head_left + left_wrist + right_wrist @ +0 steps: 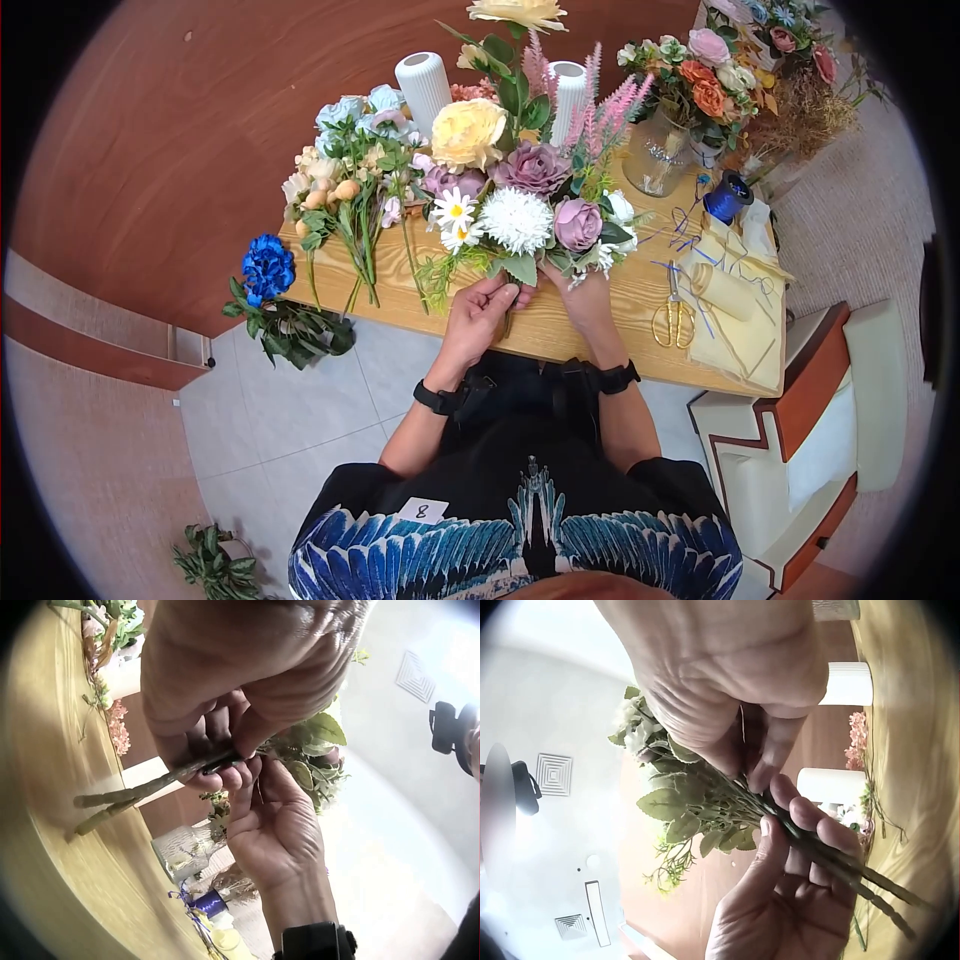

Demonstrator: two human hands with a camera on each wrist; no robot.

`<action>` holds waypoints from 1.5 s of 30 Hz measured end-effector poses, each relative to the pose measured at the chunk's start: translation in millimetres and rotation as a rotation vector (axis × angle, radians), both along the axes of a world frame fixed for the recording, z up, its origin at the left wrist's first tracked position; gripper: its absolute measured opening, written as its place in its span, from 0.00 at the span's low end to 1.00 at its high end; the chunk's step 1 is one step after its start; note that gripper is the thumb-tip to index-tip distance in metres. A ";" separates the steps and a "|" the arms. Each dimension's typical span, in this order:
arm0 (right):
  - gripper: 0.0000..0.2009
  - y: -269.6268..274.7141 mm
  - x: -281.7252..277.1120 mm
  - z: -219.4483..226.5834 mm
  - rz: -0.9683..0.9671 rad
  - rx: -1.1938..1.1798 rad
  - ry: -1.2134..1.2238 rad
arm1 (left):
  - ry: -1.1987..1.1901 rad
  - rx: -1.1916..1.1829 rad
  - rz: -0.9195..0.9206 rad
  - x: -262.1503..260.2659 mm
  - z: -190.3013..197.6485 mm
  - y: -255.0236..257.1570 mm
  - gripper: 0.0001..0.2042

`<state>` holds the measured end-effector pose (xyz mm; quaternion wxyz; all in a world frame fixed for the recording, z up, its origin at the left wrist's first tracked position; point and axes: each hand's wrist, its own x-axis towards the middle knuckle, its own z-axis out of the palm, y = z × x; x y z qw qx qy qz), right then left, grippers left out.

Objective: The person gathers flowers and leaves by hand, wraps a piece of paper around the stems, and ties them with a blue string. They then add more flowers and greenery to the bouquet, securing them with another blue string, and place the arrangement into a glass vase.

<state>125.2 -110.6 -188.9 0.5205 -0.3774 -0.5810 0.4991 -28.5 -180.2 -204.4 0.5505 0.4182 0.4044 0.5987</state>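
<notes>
A bouquet of cream, mauve and white flowers [516, 220] stands above the table's front edge. The left hand [478, 318] [784, 907] grips its stems [829, 859], thumb along one side and fingers curled beneath. Close beside it, the right hand [583, 298] [281, 840] pinches at the top of the stems, under the leaves [682, 802]. A thin pale strand [742, 724] shows by the right fingers. Below the left hand, the bare stem ends [112, 810] stick out. Flower heads hide part of the right hand in the head view.
Gold scissors [673, 318], yellow wrapping sheets [735, 325] and a blue spool [728, 197] lie at the right. White vases [424, 90] and a glass vase [656, 160] stand behind. Loose flower stems [360, 240] cover the left side; a blue flower [268, 270] overhangs the left edge.
</notes>
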 end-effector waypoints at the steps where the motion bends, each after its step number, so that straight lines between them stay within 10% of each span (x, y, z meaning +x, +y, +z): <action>1: 0.13 0.3 0.9 -0.3 -0.002 0.001 0.000 | -0.002 0.000 -0.007 -0.1 1.2 -0.9 0.12; 13: 0.10 0.2 -0.2 1.0 0.008 -0.045 0.063 | -0.017 -0.027 -0.022 1.4 3.8 -1.3 0.12; 22: 0.08 10.4 11.8 -29.4 -0.044 0.381 -0.438 | -0.005 -0.009 -0.014 0.4 -6.3 0.4 0.11; 45: 0.09 26.2 -0.4 -31.4 0.004 0.069 0.100 | -0.065 -0.079 -0.072 2.4 8.0 -2.1 0.13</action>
